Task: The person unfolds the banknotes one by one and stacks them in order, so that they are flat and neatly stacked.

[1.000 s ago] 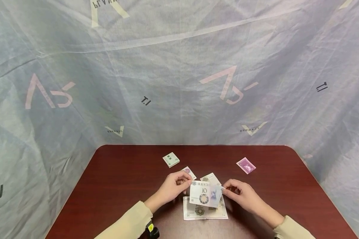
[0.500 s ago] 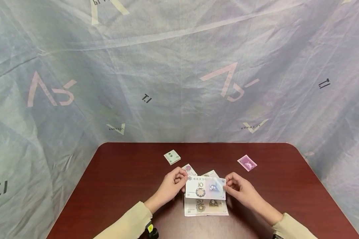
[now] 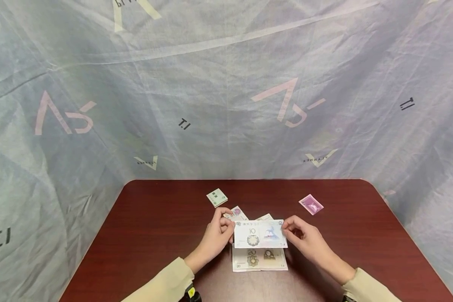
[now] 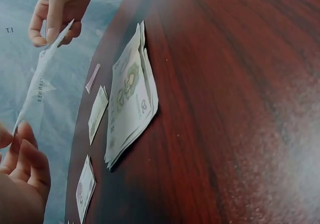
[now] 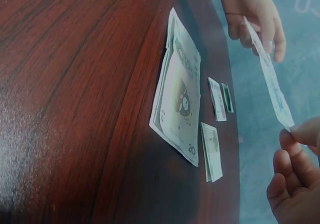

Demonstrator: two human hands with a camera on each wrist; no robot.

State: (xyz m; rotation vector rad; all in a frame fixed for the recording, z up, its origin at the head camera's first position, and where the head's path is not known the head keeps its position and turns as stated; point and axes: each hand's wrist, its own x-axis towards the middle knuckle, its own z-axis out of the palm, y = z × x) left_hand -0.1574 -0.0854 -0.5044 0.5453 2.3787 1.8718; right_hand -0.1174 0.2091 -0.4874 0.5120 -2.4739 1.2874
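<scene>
1. While my left hand (image 3: pixel 216 237) and right hand (image 3: pixel 305 240) each pinch an end, the 10 note (image 3: pixel 259 234) hangs flat above the pile of notes (image 3: pixel 259 259).
2. Four folded notes (image 3: pixel 217 197) lie untouched farther back, I judge.

Small print on the pale ten note (image 3: pixel 259 234) too fine to read, stack of pale twenty notes (image 3: pixel 259 260) half covered by it, folded cream note (image 3: pixel 265 217) mostly hidden behind, both beige sleeves (image 3: pixel 162 285) cut by the bottom edge.
</scene>
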